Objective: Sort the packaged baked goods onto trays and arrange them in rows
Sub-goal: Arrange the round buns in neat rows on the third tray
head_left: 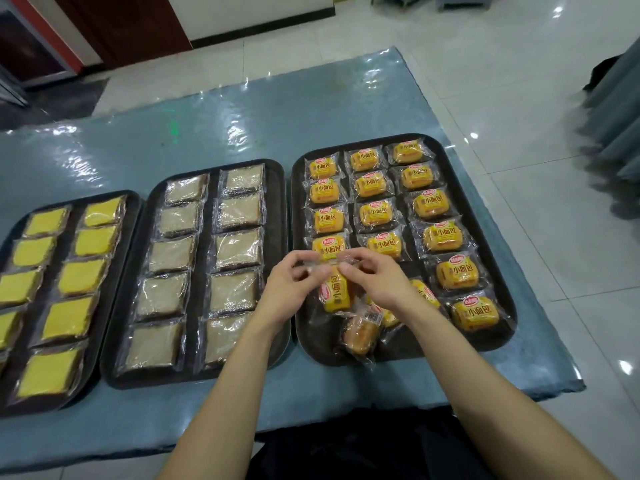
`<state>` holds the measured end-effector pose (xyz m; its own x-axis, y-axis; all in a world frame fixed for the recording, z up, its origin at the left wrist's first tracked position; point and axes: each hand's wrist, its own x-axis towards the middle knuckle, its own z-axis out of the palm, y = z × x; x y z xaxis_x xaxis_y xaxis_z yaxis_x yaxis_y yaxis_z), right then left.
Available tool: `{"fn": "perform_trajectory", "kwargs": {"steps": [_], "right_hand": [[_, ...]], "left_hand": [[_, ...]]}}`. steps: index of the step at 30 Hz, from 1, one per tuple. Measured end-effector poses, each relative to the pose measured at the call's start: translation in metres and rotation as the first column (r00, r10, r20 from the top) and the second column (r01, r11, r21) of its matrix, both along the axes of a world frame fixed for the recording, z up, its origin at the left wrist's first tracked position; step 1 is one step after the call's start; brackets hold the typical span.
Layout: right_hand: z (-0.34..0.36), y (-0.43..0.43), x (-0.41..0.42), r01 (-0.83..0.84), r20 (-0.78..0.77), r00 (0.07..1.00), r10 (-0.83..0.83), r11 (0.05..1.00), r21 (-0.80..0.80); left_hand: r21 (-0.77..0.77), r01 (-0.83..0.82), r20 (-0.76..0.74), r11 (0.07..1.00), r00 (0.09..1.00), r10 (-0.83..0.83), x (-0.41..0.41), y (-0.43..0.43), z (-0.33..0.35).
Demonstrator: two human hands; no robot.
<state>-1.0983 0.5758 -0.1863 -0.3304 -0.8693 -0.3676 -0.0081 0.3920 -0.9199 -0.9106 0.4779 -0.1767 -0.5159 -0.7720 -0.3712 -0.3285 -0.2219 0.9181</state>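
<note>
Small-bread packet (335, 294), yellow wrapper, hangs upright over the near left part of the right tray (408, 345). I pinch its clear top seam with my left hand (294, 289) and right hand (375, 282), thumbs and fingertips closed on the film. Matching packets lie in three columns on this tray. Two loose packets lie at its near end: a bun packet (358, 332) turned over, and another (426, 293) partly under my right wrist. Middle tray (207, 374) holds two columns of pale wrapped slices. Left tray (133, 209) holds yellow wrapped slices. All trays sit side by side on a blue plastic-covered table (277, 133).
</note>
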Motion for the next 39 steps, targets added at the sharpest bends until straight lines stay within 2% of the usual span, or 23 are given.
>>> {"fn": "perform_trajectory", "kwargs": {"steps": [2,4,7,9,10,13,15,16,18,20,25,30,36,38,39], "right_hand": [[-0.003,-0.002,0.001,0.180,0.129,0.976,-0.177,0.984,-0.010],[-0.005,-0.001,-0.003,0.282,0.263,0.926,-0.271,0.959,-0.002],[-0.002,0.003,-0.011,0.140,0.292,0.946,-0.138,0.990,0.014],[0.000,0.005,-0.010,0.006,0.206,0.979,-0.015,0.999,0.044],[0.000,0.004,-0.008,-0.010,0.148,0.989,0.001,0.998,0.058],[-0.006,-0.002,-0.003,0.091,0.037,0.995,-0.092,0.995,0.042],[-0.011,-0.005,0.001,0.096,-0.142,0.986,-0.088,0.994,0.055],[-0.014,-0.005,0.002,0.057,-0.292,0.956,-0.030,0.995,0.085],[-0.020,-0.002,0.003,-0.072,-0.567,0.807,0.164,0.981,0.181],[-0.024,0.003,0.002,-0.189,-0.683,0.655,0.322,0.946,0.265],[-0.023,0.016,-0.004,-0.311,-0.709,0.472,0.524,0.851,0.423],[-0.024,0.018,0.004,-0.328,-0.716,0.404,0.569,0.821,0.467],[-0.019,0.024,0.003,-0.337,-0.725,0.380,0.574,0.816,0.469],[-0.019,0.025,0.003,-0.337,-0.732,0.376,0.568,0.820,0.462],[-0.019,0.025,0.003,-0.339,-0.733,0.378,0.566,0.821,0.460]], "left_hand": [[0.084,-0.063,-0.045,0.994,0.997,0.067,-0.004,-0.002,-0.002],[0.117,-0.040,-0.027,0.992,0.999,0.043,-0.003,-0.004,-0.006],[0.146,-0.128,-0.052,0.981,0.989,0.137,0.000,-0.009,-0.014],[0.171,-0.208,-0.062,0.963,0.973,0.222,0.001,-0.014,-0.015],[0.147,-0.211,-0.041,0.966,0.975,0.219,0.001,-0.017,-0.016],[0.084,-0.146,0.000,0.986,0.989,0.147,0.002,-0.022,-0.019],[0.066,-0.104,0.024,0.992,0.994,0.103,0.004,-0.024,-0.022],[0.053,-0.077,0.057,0.996,0.996,0.074,0.005,-0.024,-0.025],[0.015,-0.042,0.158,0.999,0.987,0.039,0.007,-0.024,-0.033],[-0.047,-0.043,0.239,0.998,0.970,0.053,0.009,-0.023,-0.044],[-0.211,0.094,0.399,0.973,0.917,-0.002,0.008,-0.014,-0.060],[-0.338,0.234,0.507,0.911,0.862,-0.034,0.007,-0.011,-0.066],[-0.455,0.360,0.603,0.814,0.798,-0.015,0.007,-0.003,-0.072],[-0.528,0.390,0.607,0.754,0.794,0.015,0.010,0.002,-0.073],[-0.582,0.425,0.621,0.694,0.783,0.041,0.010,0.005,-0.073]]}}
